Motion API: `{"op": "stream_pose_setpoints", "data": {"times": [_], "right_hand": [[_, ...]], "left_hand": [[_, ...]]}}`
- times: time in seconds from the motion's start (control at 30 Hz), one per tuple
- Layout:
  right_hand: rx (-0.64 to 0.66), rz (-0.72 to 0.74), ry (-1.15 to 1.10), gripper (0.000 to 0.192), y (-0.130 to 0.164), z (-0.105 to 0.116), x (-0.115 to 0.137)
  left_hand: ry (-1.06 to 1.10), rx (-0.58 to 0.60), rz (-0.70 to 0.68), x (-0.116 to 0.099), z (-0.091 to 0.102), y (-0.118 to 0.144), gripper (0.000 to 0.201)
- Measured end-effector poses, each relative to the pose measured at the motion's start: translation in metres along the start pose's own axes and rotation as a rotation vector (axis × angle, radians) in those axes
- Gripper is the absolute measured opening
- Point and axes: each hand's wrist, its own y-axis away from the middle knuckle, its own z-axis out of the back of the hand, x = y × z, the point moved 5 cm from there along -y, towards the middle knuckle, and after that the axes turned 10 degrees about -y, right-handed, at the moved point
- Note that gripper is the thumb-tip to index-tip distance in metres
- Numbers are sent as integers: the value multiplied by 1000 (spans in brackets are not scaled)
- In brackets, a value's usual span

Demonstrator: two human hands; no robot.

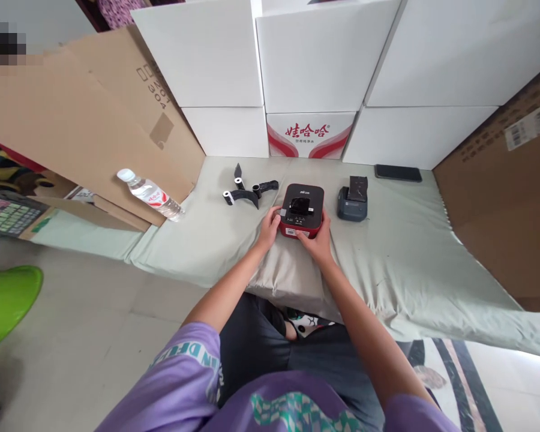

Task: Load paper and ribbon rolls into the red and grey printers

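Note:
A small box (303, 209) with a dark top and red sides rests near the front of the cloth-covered surface. Its top carries a printed picture of a dark device and small text, and a white barcode label shows on the near side. My left hand (270, 226) grips its left side. On the other side my right hand (318, 239) holds the box, thumb against the front near the label. Left of the box lie several small rolls (239, 182) with black strips curling off them. To its right stands a compact dark device (351, 207) with a black block (358, 188) on top.
A clear water bottle (150, 195) leans by a large cardboard sheet (103, 114) on the left. Stacked white boxes (315, 66) form the back. A black phone (398, 173) lies before them. Brown cardboard (508, 192) bounds the right side. A green seat (9, 303) is at lower left.

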Motion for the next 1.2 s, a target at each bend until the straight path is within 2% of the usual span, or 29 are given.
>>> {"op": "stream_pose_setpoints", "data": {"times": [0.17, 0.4, 0.63, 0.8, 0.93, 1.07, 1.2], "right_hand": [[2, -2, -9, 112, 1, 0, -1], [6, -27, -2, 114, 0, 2, 5], [25, -68, 37, 116, 1, 2, 4], [48, -81, 56, 118, 1, -1, 1], [79, -78, 103, 121, -2, -6, -5], [65, -71, 98, 127, -4, -7, -14], [65, -66, 104, 127, -6, -7, -16]], "left_hand": [[-19, 4, -8, 1, 2, 1, 78], [-18, 46, 17, 8, 0, 0, 84], [-29, 29, 11, 7, 0, 2, 82], [-54, -1, 20, 5, -1, 0, 88], [-26, -52, -31, 12, -1, -4, 85], [23, -32, -90, 17, -4, -9, 82], [29, -30, -91, 16, -4, -10, 83]]}}
